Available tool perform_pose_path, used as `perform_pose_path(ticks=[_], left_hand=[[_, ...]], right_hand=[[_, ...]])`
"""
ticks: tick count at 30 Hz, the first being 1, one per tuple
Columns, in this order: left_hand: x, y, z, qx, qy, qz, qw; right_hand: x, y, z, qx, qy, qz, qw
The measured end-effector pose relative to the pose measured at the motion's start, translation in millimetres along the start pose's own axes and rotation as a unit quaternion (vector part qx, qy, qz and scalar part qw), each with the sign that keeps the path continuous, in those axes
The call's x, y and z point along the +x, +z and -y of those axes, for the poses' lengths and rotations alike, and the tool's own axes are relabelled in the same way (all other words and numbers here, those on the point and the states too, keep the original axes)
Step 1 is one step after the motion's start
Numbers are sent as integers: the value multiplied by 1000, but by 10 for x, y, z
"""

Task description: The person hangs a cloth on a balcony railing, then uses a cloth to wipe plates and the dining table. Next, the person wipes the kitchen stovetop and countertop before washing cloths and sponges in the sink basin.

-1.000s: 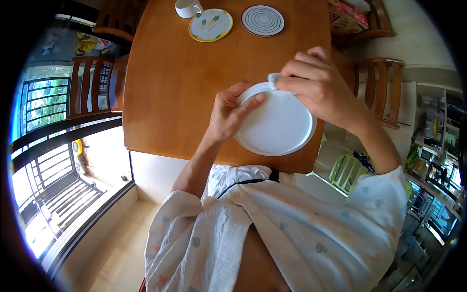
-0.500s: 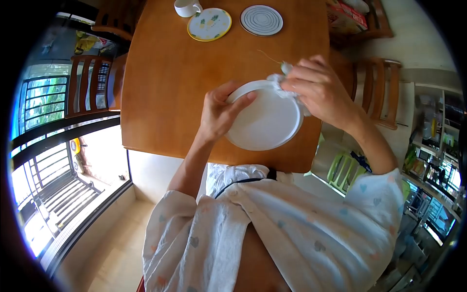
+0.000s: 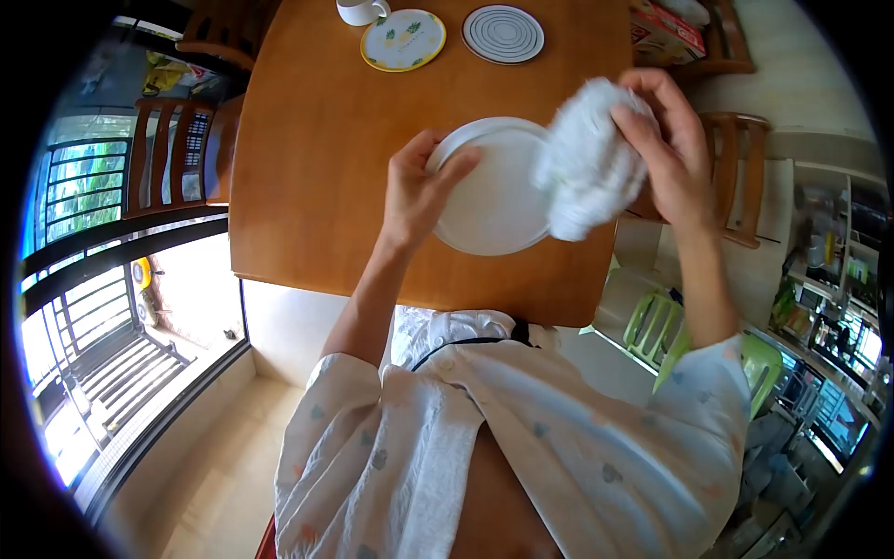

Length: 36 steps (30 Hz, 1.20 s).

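Observation:
My left hand [image 3: 419, 191] grips a round white plate [image 3: 494, 200] by its left rim, thumb over the face. The plate is held up above the front part of the wooden table [image 3: 317, 168]. A bunched white cloth [image 3: 596, 158] hangs from my right hand [image 3: 670, 140], whose thumb and fingers close on its upper right side. In the view, the cloth overlaps the plate's right edge; whether they touch I cannot tell.
At the table's far side lie a yellow-rimmed plate with a printed pattern [image 3: 403, 40] and a plate with grey rings [image 3: 503, 34]. A white mug [image 3: 361, 11] stands beside them. Wooden chairs [image 3: 172, 158] flank the table; green chairs [image 3: 652, 321] are lower right.
My right hand has moved up and right, lifting the cloth off the plate's upper right rim; the cloth now shows as a larger bundle. The plate has shifted slightly upward with my left hand.

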<state>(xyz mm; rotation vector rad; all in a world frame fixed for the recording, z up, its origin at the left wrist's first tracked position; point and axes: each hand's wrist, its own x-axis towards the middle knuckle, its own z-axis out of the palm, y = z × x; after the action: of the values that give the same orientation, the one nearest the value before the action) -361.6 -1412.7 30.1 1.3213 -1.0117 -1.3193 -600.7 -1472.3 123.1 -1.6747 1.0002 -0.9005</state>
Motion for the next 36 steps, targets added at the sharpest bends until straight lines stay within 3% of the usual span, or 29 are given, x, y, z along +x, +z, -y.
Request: perform_pose_path(ticks=[1,2,3,4,5,7,8,9,11,12,14,15,16,17,19,20,21,22,23,25,27,29,31,33,35,36], left_hand=[[25,78,19,-1,2,1,1000],[49,145,39,-16,35,18,999],[61,165,45,-30,70,34,997],[45,68,32,-18,53,100,993],[45,99,13,-82,53,96,991],[64,94,180,-96,34,83,991],[54,117,172,-41,45,71,996],[18,114,142,-37,40,72,996],[-15,119,6,-160,10,-18,987],[33,29,17,-166,23,-34,985],[105,17,-67,-264,-21,-34,964],[191,18,-11,-297,-54,-24,953],[254,20,49,-299,-48,-30,953],[266,35,101,-353,-101,-15,930],[304,101,175,-404,-160,7,901],[316,153,189,-442,-164,50,880],[326,207,186,-480,-164,93,857],[341,257,137,-480,-163,96,857],[351,294,57,-460,-160,78,870],[364,327,63,-441,-151,55,883],[421,305,269,-507,-149,59,847],[448,245,279,-526,-155,85,832],[489,178,283,-532,-173,109,822],[553,137,372,-517,-163,101,834],[526,128,299,-465,-108,45,877],[524,81,326,-488,-101,58,865]], right_hand=[[62,187,67,-16,-36,-48,998],[84,362,14,8,-99,-20,995],[28,613,-67,121,-75,31,989],[120,702,-221,-200,-282,50,937],[119,877,-340,-325,-338,6,883],[197,954,-447,-398,-316,-59,860],[292,899,-475,-397,-320,-59,858],[355,817,-494,-389,-242,-57,887],[433,558,-818,-404,-176,-84,894],[413,400,-1134,-429,-194,-114,875],[290,285,-1311,-168,-32,-108,979],[310,238,-1330,-169,-36,-101,980],[354,211,-1224,-31,-19,-188,982],[349,209,-1057,111,9,-272,956],[387,166,-697,-38,-84,-220,971],[408,224,-633,-29,-35,-160,986],[464,310,-772,-96,-78,-110,986],[518,396,-909,-156,-125,-64,978],[549,558,-1001,-276,-265,-63,922],[417,696,-1028,-230,-216,-43,948],[298,848,-863,-108,-119,23,987],[196,962,-761,-207,-195,35,958],[119,946,-733,-210,-211,23,954],[-26,898,-731,-287,-293,73,909],[-164,858,-745,-301,-312,65,899],[-200,776,-769,-321,-330,81,884]])
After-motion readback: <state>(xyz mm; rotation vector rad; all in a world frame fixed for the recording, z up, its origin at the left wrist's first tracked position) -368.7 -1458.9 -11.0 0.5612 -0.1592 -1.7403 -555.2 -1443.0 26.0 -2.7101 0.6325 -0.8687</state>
